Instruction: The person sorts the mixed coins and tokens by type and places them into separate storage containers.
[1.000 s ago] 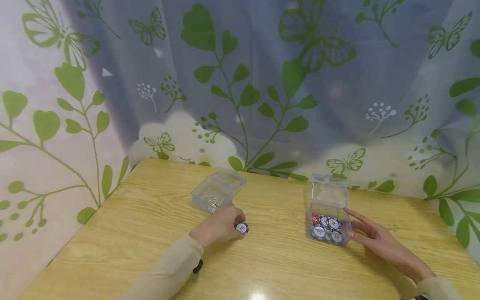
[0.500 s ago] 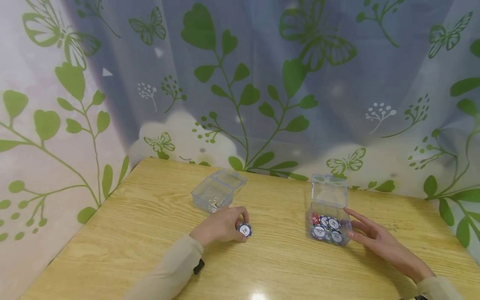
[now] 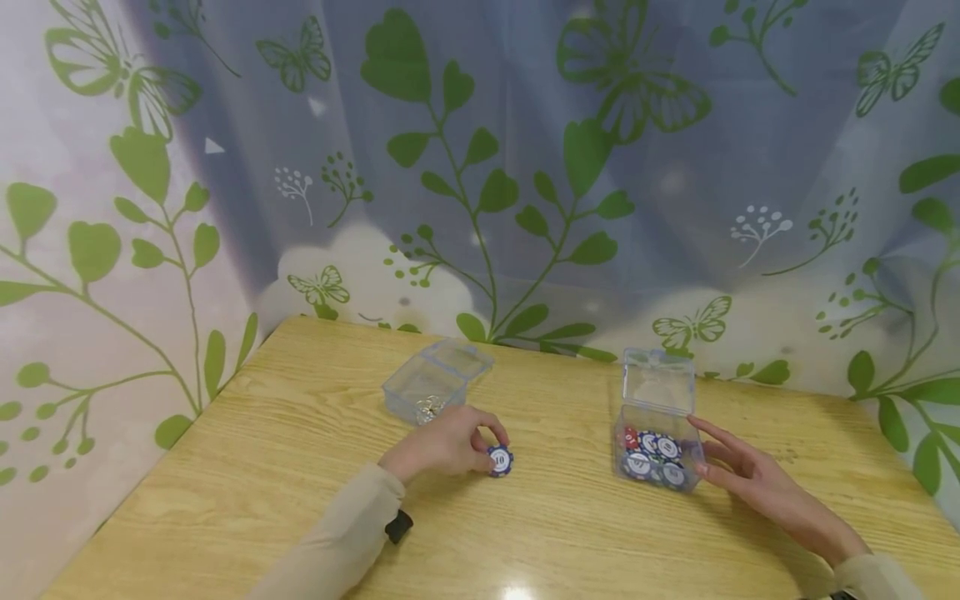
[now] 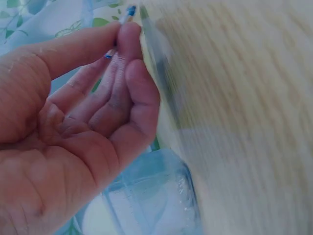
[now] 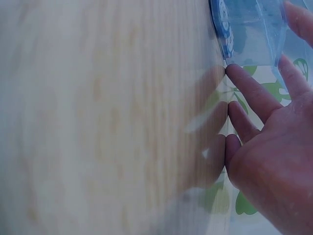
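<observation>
My left hand (image 3: 446, 446) pinches a blue-and-white poker chip (image 3: 500, 460) marked 10 between thumb and fingers, just above the table. Seen from the left wrist, the chip (image 4: 130, 13) shows only its edge at the fingertips. On the right, a clear plastic box (image 3: 660, 417) stands with its lid raised. Several blue-and-white chips (image 3: 666, 447) and a red one (image 3: 631, 437) lie in it. My right hand (image 3: 772, 492) has its fingers extended, with fingertips against that box's right side. In the right wrist view, lower fingers of the right hand (image 5: 274, 132) rest on the tabletop.
Behind my left hand sits a second clear box (image 3: 423, 387), its lid folded back, with small shiny metallic pieces (image 3: 430, 407) inside. Both boxes stand on a wooden table (image 3: 540, 533). A patterned curtain (image 3: 517, 208) hangs along the table's back and left edges.
The left hand has shifted slightly to the right with the chip, whose face now shows more fully beyond the fingers. My right hand and both boxes have stayed in place.
</observation>
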`<state>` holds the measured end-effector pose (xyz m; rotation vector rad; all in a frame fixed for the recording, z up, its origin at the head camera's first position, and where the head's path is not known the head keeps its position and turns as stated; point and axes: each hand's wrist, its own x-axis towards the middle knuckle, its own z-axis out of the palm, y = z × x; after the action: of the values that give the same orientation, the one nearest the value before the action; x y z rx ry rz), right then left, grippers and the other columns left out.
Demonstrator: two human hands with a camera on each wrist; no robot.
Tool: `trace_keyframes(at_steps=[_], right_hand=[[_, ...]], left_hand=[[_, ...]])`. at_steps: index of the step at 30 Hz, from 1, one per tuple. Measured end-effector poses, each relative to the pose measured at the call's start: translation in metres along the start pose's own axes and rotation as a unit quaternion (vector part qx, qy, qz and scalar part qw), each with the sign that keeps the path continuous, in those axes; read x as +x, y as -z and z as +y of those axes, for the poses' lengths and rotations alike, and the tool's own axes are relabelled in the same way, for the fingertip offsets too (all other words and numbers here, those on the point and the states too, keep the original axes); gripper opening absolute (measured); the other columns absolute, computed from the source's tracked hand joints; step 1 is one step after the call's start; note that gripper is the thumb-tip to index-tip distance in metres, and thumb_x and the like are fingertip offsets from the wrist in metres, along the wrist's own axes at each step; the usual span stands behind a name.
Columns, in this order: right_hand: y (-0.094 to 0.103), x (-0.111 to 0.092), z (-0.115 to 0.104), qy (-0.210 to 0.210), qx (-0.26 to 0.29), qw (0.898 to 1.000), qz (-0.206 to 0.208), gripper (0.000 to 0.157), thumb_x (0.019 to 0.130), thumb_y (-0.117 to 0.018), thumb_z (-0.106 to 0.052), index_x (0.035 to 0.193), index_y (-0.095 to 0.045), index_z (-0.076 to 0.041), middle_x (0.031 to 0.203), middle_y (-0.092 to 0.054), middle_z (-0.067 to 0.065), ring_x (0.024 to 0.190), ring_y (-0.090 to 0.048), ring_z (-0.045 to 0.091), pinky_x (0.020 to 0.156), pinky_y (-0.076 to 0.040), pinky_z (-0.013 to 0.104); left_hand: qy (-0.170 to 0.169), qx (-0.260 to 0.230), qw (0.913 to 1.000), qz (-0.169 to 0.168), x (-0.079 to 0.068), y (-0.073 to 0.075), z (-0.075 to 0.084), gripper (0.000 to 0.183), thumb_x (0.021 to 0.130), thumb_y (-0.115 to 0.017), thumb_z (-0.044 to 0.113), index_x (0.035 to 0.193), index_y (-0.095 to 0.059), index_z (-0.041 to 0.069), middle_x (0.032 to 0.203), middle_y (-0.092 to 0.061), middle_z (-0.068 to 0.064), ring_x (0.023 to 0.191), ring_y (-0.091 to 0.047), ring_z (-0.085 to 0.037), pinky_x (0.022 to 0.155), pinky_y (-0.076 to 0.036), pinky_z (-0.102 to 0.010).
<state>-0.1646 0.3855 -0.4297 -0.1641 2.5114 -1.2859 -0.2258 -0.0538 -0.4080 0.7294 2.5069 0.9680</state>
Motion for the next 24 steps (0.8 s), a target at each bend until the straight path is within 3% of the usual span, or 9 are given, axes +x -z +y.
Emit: trace_keyframes(at_steps=[8,16,24], right_hand=[[0.0,0.0,0.001,0.005,-0.007,1.0,0.009,0.07,0.109,-0.05,-0.031,0.166,-0.012,-0.022,0.16,-0.03,0.037,0.146,-0.031,0.056,0.103,-0.048,0.063],[0.0,0.0,0.0,-0.007,0.005,1.0,-0.005,0.071,0.109,-0.049,-0.034,0.167,-0.009,-0.024,0.163,-0.023,0.036,0.149,-0.025,0.057,0.105,-0.045,0.067],[0.0,0.0,0.0,-0.015,0.0,1.0,-0.004,0.071,0.109,-0.049,-0.035,0.167,-0.009,-0.023,0.163,-0.023,0.037,0.148,-0.026,0.057,0.106,-0.044,0.068]], left_hand=[[0.001,-0.137,0.9906,-0.005,0.002,0.0,0.001,0.026,0.087,-0.077,0.006,0.111,-0.073,0.017,0.084,-0.078,0.0,0.074,-0.073,-0.016,0.055,-0.047,-0.023],[0.006,-0.165,0.9862,0.008,0.005,-0.002,0.009,0.026,0.087,-0.078,0.01,0.11,-0.073,0.021,0.085,-0.079,-0.002,0.078,-0.075,-0.019,0.061,-0.049,-0.025],[-0.002,-0.217,0.9762,0.013,0.014,-0.01,0.02,0.026,0.087,-0.076,0.008,0.11,-0.067,0.019,0.086,-0.078,-0.01,0.082,-0.076,-0.027,0.068,-0.054,-0.026]])
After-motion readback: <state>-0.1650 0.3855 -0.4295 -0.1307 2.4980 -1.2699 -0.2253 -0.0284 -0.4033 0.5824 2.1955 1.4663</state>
